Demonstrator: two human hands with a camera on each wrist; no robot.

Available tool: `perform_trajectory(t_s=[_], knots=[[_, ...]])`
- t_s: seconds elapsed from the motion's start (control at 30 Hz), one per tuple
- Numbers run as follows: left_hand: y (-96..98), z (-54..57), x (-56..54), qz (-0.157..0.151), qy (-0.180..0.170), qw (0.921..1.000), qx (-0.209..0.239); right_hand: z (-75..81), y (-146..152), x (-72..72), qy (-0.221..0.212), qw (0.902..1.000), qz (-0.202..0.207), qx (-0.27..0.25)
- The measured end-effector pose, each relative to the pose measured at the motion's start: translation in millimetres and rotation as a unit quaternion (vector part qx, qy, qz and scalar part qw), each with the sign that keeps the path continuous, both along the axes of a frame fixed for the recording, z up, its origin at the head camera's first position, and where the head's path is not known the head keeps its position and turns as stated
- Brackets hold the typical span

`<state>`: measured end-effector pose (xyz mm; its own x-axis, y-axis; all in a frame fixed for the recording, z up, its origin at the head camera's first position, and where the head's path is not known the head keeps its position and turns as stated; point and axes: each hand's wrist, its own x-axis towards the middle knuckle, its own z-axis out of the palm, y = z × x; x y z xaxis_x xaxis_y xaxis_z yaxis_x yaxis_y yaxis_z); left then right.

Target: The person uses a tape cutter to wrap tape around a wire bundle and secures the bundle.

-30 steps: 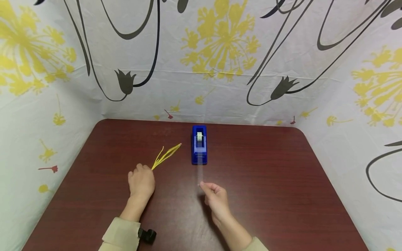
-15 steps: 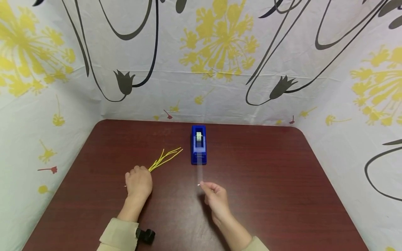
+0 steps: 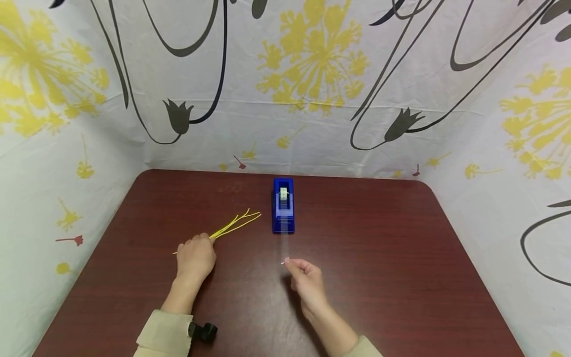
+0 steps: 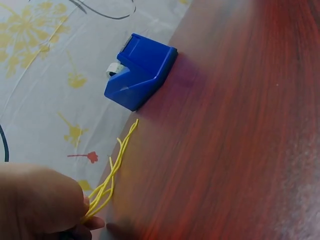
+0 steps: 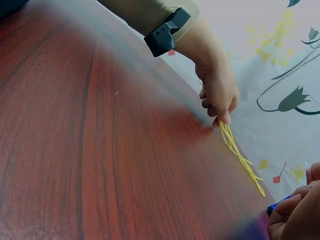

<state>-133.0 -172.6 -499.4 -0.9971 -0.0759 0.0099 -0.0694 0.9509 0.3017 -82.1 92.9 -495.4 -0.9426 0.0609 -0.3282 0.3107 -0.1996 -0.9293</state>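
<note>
My left hand (image 3: 196,255) grips a bundle of thin yellow cord (image 3: 234,226) over the left half of the table. The strands fan out from the thumb side towards the dispenser, and a short end pokes out on the far left of the fist. A blue tape dispenser (image 3: 276,210) stands at the back middle. From it a strip of clear tape (image 3: 284,246) runs forward, its end pinched between thumb and index finger of my right hand (image 3: 308,285). In the left wrist view the cord (image 4: 116,165) points up towards the dispenser (image 4: 150,60).
The dark red-brown table (image 3: 379,248) has rounded back corners. A white cloth (image 3: 223,89) with yellow and grey flower prints hangs behind it and along both sides. A black device (image 3: 205,332) sits at the left wrist, by the sleeve cuff.
My left hand has shifted slightly left, and the cord's strands have spread apart with an end now showing left of the fist. The right hand has held still with the tape.
</note>
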Motion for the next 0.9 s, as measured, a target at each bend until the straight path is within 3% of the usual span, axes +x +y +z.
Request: perform_trajectory(t_s=[0.33,0.9], knots=[[-3.7,-3.6,2.1,0.008,0.057,0.9977,0.034,-1.6,-0.6,-0.6,-0.007,1.0000,0.001,-0.002],[0.8,-5.5,7.3,0.003,0.056,0.9967,0.059,2.7,0.9,0.8,-0.005,0.9998,0.018,0.002]])
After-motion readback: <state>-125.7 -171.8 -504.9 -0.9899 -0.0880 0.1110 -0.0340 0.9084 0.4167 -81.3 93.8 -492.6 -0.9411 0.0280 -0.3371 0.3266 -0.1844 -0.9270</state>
